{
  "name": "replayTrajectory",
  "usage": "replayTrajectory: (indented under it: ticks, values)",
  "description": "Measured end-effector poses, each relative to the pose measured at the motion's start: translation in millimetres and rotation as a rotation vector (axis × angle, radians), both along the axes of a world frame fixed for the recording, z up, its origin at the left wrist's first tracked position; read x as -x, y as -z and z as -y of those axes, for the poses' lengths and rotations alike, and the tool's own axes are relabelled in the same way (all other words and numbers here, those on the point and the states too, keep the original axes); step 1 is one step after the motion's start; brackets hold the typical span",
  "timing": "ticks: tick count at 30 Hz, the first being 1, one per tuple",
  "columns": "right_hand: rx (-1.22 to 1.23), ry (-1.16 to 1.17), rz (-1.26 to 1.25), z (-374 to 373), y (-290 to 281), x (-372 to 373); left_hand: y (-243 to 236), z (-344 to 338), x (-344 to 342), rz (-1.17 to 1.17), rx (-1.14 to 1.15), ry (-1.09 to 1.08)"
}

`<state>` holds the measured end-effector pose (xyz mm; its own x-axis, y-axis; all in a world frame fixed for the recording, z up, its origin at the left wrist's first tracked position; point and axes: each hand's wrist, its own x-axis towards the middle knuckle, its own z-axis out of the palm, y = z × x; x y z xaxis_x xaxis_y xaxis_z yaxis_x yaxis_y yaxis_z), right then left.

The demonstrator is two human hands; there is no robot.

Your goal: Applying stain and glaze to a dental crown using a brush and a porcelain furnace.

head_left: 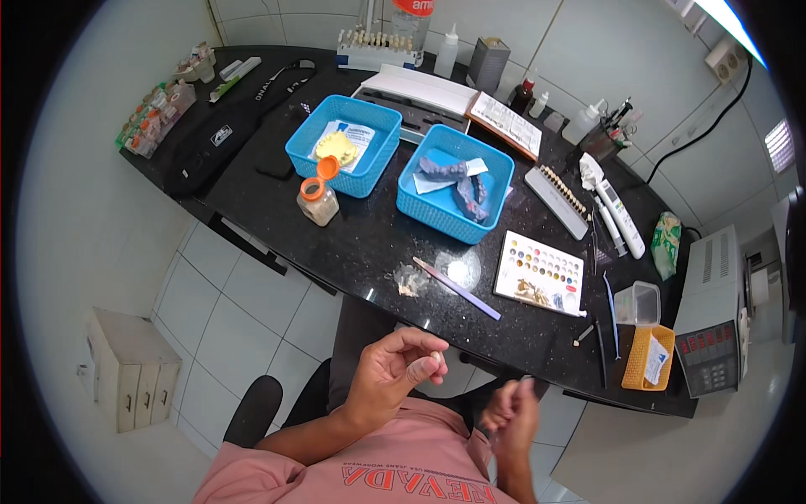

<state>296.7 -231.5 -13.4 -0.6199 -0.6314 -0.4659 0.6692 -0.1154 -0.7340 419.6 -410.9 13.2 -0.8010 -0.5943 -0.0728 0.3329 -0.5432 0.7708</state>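
Note:
My left hand [395, 370] is raised in front of my shirt, just off the table's near edge. Its thumb and fingertips pinch a small whitish piece [437, 357], too small to name. To the right and lower is my right hand [512, 416], its fingers curled and partly blurred; whatever it may hold cannot be made out. Across the table edge from my hands lies a slim lavender tool [457, 290] with a pale tip, beside a smear of whitish powder [410, 281]. A white palette [537, 294] with coloured wells sits right of it.
Two blue baskets [302, 160] [441, 220] hold a yellow dental cast [336, 148] and purple dental impressions [470, 195]. An open orange-capped jar [317, 204] stands near them. On the right are a tooth shade guide [556, 204], a yellow basket [646, 359] and a boxy device [712, 328].

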Motion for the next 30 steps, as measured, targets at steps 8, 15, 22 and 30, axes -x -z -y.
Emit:
replayTrajectory:
  ticks: [8,15,22,30]
  values:
    - [-0.393,-0.384,-0.475,-68.8,57.2,-48.7,-1.5,-31.7,3.5,0.099,-0.138,0.095]
    - [-0.137,-1.071,-1.034,-83.4,7.1,-22.1,-10.1,-44.3,11.8,0.097,-0.262,0.170]
    - [-0.091,-1.239,-0.958,-82.8,16.1,7.5,-18.7,-52.8,11.3,0.085,-0.406,0.211]
    - [-0.384,-1.113,-1.034,-95.0,24.9,3.5,-13.8,-54.9,10.6,0.069,-0.420,0.192]
